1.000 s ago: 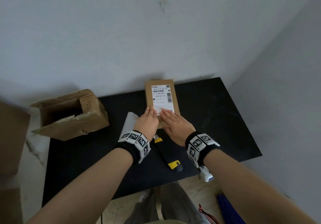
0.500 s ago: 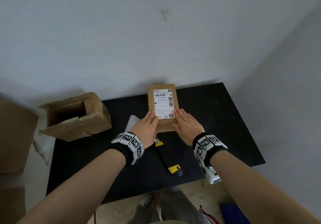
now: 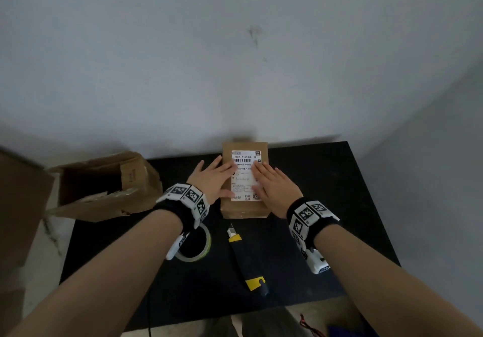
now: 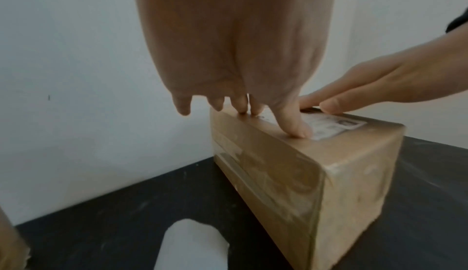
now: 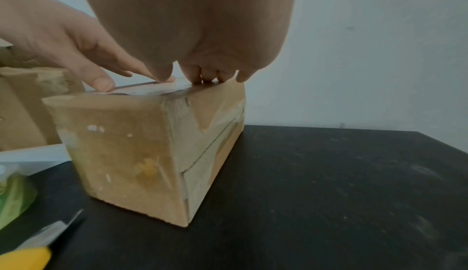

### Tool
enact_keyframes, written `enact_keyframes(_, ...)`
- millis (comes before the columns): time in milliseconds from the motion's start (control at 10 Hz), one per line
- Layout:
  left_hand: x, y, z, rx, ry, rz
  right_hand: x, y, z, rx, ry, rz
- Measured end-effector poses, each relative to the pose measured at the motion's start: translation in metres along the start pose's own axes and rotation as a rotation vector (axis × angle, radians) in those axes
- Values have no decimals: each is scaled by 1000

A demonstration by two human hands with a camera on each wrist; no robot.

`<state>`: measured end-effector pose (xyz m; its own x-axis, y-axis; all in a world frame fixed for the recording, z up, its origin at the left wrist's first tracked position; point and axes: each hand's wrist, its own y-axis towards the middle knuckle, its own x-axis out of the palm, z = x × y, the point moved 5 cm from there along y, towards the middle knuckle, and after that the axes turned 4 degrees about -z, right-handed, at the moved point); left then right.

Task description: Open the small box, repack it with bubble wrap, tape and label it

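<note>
A small brown cardboard box [image 3: 244, 210] [image 4: 298, 176] [image 5: 131, 154], taped over, stands on the black table [image 3: 326, 179] near the wall. A white shipping label [image 3: 244, 174] [image 4: 336, 127] lies on its top. My left hand [image 3: 214, 179] [image 4: 243, 106] presses flat on the label's left side with straight fingers. Flat on the right side presses my right hand [image 3: 274, 185] [image 5: 202, 76], fingers straight too. A roll of clear tape [image 3: 197, 245] lies on the table under my left wrist. No bubble wrap shows.
A yellow and black utility knife [image 3: 245, 261] [image 5: 33, 250] lies in front of the box. An open, torn larger carton [image 3: 104, 185] lies on its side at the table's left end. A white sheet [image 4: 192, 244] lies left of the box. The wall stands close behind.
Both hands have slid up from the label's near edge onto its left and right sides. The head view has tilted, and the tape roll shows now.
</note>
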<state>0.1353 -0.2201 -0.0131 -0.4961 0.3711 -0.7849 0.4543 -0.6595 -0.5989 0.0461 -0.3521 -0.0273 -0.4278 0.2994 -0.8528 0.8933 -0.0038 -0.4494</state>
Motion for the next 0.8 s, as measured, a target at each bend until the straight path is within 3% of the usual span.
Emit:
enact_keyframes(300, -15, 24, -9, 13, -48, -84, -16, 30, 14, -22, -20, 40)
enact_keyframes(600, -9, 12, 2, 17, -27, -66, -29, 17, 13, 107, 70, 103)
enact_keyframes(700, -2, -1, 6, 12, -154, -62, -35, 5, 5, 134, 103, 144)
enact_keyframes(800, -16, -12, 1, 22, -144, 71, -45, -5, -9, 170, 93, 144)
